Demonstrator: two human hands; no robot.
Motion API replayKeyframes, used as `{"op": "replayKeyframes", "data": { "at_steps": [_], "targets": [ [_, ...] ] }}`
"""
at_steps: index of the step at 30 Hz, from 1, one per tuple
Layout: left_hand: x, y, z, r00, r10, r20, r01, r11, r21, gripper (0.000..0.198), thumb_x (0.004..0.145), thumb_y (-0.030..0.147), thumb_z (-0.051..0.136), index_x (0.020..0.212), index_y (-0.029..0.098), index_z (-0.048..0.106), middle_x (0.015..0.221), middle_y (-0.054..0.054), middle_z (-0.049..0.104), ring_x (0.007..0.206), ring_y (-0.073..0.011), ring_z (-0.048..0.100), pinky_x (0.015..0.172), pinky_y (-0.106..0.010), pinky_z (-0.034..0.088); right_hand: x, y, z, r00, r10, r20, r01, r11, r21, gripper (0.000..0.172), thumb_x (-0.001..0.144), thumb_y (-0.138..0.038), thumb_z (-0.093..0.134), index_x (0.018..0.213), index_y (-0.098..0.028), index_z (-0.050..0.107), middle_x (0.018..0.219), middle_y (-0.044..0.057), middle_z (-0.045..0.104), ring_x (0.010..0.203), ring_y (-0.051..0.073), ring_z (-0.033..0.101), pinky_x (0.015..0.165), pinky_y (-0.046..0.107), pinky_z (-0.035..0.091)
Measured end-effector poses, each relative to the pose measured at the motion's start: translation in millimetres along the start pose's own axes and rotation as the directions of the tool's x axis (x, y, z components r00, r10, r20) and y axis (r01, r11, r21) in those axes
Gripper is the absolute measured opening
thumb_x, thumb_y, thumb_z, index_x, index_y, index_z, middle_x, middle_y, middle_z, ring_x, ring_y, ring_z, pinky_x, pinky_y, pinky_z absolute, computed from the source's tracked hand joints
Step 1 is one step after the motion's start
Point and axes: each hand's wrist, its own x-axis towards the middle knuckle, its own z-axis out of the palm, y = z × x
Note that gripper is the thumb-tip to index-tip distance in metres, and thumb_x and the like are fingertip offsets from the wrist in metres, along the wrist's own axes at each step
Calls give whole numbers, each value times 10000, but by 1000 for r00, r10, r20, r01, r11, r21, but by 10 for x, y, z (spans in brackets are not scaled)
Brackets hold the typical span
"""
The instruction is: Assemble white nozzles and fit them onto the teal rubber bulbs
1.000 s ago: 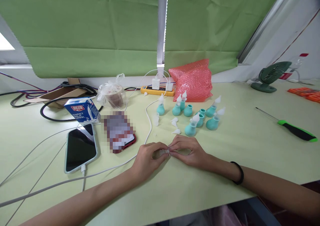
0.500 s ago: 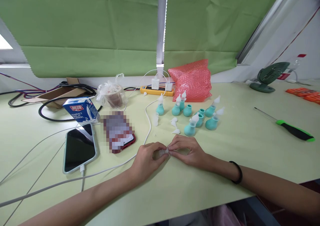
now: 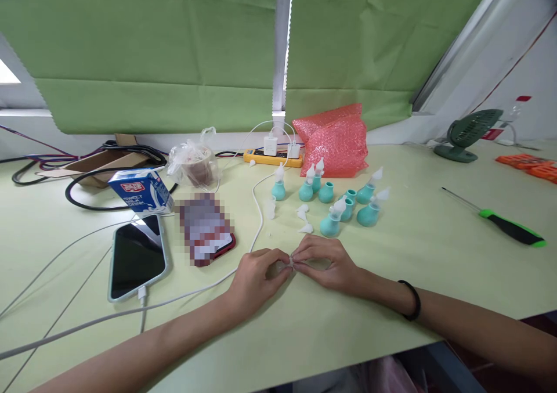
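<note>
My left hand [image 3: 256, 277] and my right hand [image 3: 324, 265] rest on the pale green table [image 3: 435, 265], fingertips pinched together on a small clear plastic piece [image 3: 288, 261] between them. Just beyond them stand several teal bulbs [image 3: 331, 224], some with clear white tips, others open-topped [image 3: 327, 191]. Loose white tips [image 3: 306, 228] lie near my right hand. A black band circles my right wrist.
A phone [image 3: 137, 256] on a white cable, a red-edged card, a blue milk carton [image 3: 141, 190], a bagged cup [image 3: 194, 166], a yellow power strip [image 3: 274, 158], a pink bubble-wrap bag [image 3: 335, 140], a green-handled screwdriver [image 3: 509, 227] and a small fan [image 3: 467, 134] lie around.
</note>
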Motion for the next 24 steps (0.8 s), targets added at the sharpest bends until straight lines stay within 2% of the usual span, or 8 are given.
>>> {"op": "replayKeyframes", "data": {
  "at_steps": [4,10,24],
  "targets": [
    [-6,8,0,1000,-11,1,11,1000,3,103,738,219,532,797,166,598,712,-11,650,616,-129,586,617,-216,440,-8,1,-3,1000,-11,15,11,1000,-13,138,683,-93,595,794,-171,618,724,39,625,676,126,550,609,266,476],
    [-6,-8,8,999,37,-16,-37,999,7,118,749,222,523,814,184,614,703,-7,650,593,-119,578,589,-206,439,-15,-4,-3,999,-22,32,23,999,-30,154,691,-90,582,818,-172,611,739,43,620,689,127,547,620,272,472],
    [-4,-19,25,998,42,-39,-42,999,-3,119,729,205,545,810,171,624,699,-19,656,615,-134,590,610,-223,456,-4,-17,-4,999,-25,20,26,999,-41,173,690,-80,569,834,-170,602,737,37,613,690,122,544,612,261,470]
  ]
}}
